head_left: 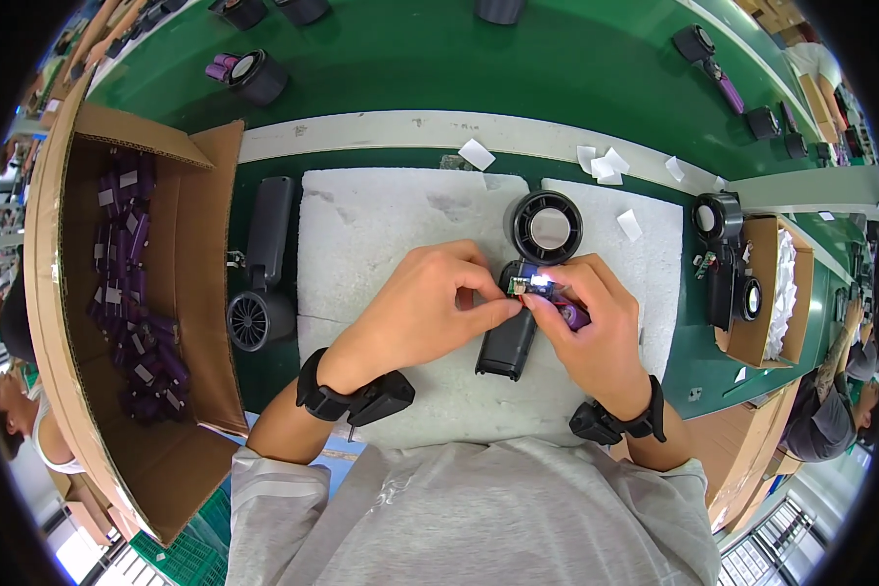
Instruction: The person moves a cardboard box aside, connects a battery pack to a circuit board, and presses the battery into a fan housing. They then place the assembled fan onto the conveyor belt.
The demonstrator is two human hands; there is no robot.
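Note:
On the white foam pad (361, 215) lies a black handheld fan (507, 350); its round head (548, 227) points away from me and its handle toward me. A small circuit board (520, 285) with a bright white light glows over the upper handle. My right hand (596, 327) is closed around a purple battery (573, 314) beside the board, thumb and fingers near the light. My left hand (425, 303) pinches at the board's near left edge, thumb and forefinger together. What is between those fingertips is too small to make out.
At left stands a cardboard box (220, 283) with many purple batteries (132, 264). Another black fan (262, 317) lies between box and pad. More fan parts (721, 264) and a small carton (796, 293) are at right. Paper slips (477, 153) lie along the white rail; fan units (259, 78) sit on the green surface beyond.

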